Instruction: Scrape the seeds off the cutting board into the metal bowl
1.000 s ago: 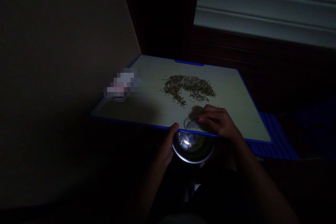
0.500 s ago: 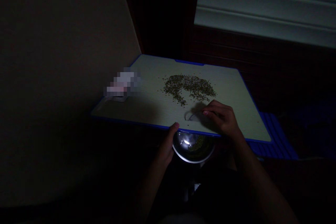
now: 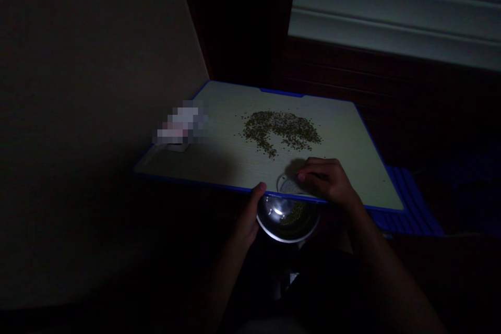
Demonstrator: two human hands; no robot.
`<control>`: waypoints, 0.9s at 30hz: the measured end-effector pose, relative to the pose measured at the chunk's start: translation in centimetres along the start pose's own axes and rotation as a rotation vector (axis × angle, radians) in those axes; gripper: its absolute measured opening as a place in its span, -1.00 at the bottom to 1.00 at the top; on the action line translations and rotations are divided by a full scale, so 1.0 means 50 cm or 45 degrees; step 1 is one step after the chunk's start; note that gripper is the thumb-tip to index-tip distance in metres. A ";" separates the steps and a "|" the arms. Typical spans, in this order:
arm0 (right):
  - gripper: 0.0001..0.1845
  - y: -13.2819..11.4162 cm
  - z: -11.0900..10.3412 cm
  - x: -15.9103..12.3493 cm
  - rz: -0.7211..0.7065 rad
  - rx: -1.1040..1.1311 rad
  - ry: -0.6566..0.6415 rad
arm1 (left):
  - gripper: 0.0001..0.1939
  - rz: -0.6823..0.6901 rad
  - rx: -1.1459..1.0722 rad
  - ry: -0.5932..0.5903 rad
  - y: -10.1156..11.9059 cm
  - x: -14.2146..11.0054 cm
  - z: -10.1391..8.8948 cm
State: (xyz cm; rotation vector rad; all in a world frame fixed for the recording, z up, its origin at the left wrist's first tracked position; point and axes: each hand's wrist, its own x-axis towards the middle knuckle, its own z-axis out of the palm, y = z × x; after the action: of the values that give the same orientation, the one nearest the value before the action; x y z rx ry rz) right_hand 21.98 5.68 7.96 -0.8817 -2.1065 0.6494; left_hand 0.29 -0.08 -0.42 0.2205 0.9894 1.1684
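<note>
In the dim head view, my right hand point(image 3: 326, 180) pinches a thin, clear round disc point(image 3: 288, 185), perhaps a plastic lid. The disc rests at the near edge of a pale folding table point(image 3: 219, 162) with a blue rim. Beyond it lies a scattered, curved heap of small greenish-brown beans or seeds point(image 3: 299, 130), with a bare notch on its near side. My left hand point(image 3: 250, 216) grips a shiny metal bowl point(image 3: 287, 241) just under the table edge, its thumb up by the blue rim. Some greenish grains point(image 3: 293, 215) lie in the bowl.
A blurred-out white and pink item point(image 3: 180, 124) sits on a clear container point(image 3: 178, 147) at the table's left edge. A wall point(image 3: 97, 88) rises on the left. Blue striped material point(image 3: 409, 201) shows at right, and pale horizontal panels point(image 3: 391, 10) stand behind.
My right hand lifted the disc and moved it slightly inward from the near edge, then brought it back down to the edge. My left hand and the bowl stayed put. The heap looks the same.
</note>
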 end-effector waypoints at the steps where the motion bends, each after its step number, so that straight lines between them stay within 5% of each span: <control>1: -0.79 0.000 0.000 -0.001 0.007 -0.005 0.016 | -0.50 0.001 -0.003 0.004 0.001 -0.001 0.001; 11: -0.80 0.014 0.005 0.006 0.031 -0.223 0.371 | -0.48 0.092 -0.040 0.020 -0.002 -0.001 -0.001; 21: -0.77 0.012 0.005 0.008 -0.054 -0.156 0.077 | -0.50 0.105 -0.040 0.032 0.004 -0.006 0.008; 27: -0.77 0.004 0.003 0.005 0.036 -0.045 -0.035 | -0.54 -0.034 0.019 0.021 0.006 -0.005 0.008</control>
State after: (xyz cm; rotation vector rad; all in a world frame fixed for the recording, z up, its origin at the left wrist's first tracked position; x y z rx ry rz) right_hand 21.80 5.95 7.83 -0.9288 -2.1397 0.6442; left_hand 0.37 -0.05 0.16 0.2095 1.0129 1.1406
